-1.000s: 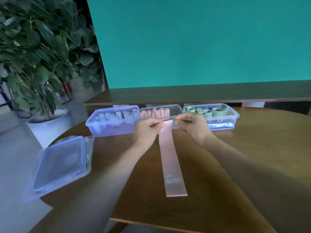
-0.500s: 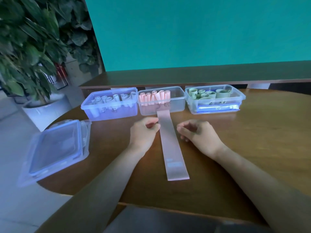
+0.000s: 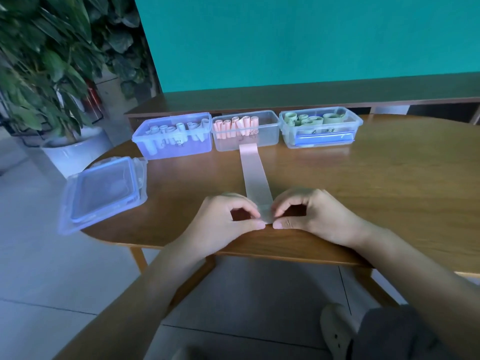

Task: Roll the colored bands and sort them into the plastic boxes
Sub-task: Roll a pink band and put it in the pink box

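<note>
I see both hands low in the centre of the frame, at the near edge of the table (image 3: 389, 178). My left hand (image 3: 223, 219) and right hand (image 3: 311, 214) face each other with fingers curled inward, each thumb and forefinger pinching the near end of the pink band (image 3: 254, 175). The thumb tips nearly meet at the band's bottom edge. Both forearms run down and outward toward the lower corners of the frame.

The pink band lies flat on the wood and stretches away from the hands toward the upper centre, its far end touching or just short of the front wall of the middle box (image 3: 265, 139); I cannot tell which. That clear box holds pink rolls standing along its left side. Just left of it sits the blue-tinted box (image 3: 174, 149) with pale rolls inside, and right of it the third box (image 3: 322, 139) with green rolls and something blue at its bottom. The three boxes stand in a row, close together, along the far side of the table.

A stack of clear lids (image 3: 104, 193) with blue rims rests on the table's left edge, overhanging it, at centre left of the frame.

Behind the table runs a dark wooden ledge under a teal wall (image 3: 311, 40). A large leafy plant (image 3: 46, 55) in a white pot fills the upper left. The floor is pale tile, and a shoe shows at lower right.
</note>
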A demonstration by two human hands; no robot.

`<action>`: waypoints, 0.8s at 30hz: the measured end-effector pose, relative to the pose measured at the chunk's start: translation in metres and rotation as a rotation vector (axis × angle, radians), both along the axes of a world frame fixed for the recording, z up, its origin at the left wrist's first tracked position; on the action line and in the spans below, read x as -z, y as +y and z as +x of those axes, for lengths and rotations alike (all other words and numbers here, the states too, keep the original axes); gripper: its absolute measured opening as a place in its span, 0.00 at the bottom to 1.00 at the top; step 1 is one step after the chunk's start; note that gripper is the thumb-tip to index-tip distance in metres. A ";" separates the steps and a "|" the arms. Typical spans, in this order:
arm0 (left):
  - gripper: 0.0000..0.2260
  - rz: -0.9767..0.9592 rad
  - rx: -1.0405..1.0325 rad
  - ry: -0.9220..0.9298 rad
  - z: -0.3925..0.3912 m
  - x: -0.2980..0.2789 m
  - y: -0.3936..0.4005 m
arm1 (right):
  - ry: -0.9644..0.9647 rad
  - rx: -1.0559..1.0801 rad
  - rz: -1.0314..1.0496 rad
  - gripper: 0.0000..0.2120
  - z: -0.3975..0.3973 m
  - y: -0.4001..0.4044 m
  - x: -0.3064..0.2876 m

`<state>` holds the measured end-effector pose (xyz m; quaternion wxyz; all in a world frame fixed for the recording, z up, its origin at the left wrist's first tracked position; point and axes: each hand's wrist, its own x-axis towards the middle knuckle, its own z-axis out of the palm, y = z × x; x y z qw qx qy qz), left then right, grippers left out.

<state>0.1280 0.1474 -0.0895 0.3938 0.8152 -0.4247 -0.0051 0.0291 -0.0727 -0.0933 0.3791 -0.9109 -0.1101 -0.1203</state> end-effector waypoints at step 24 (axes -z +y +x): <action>0.12 0.083 -0.093 -0.128 -0.021 0.004 0.009 | 0.204 0.078 0.040 0.07 -0.010 0.003 -0.004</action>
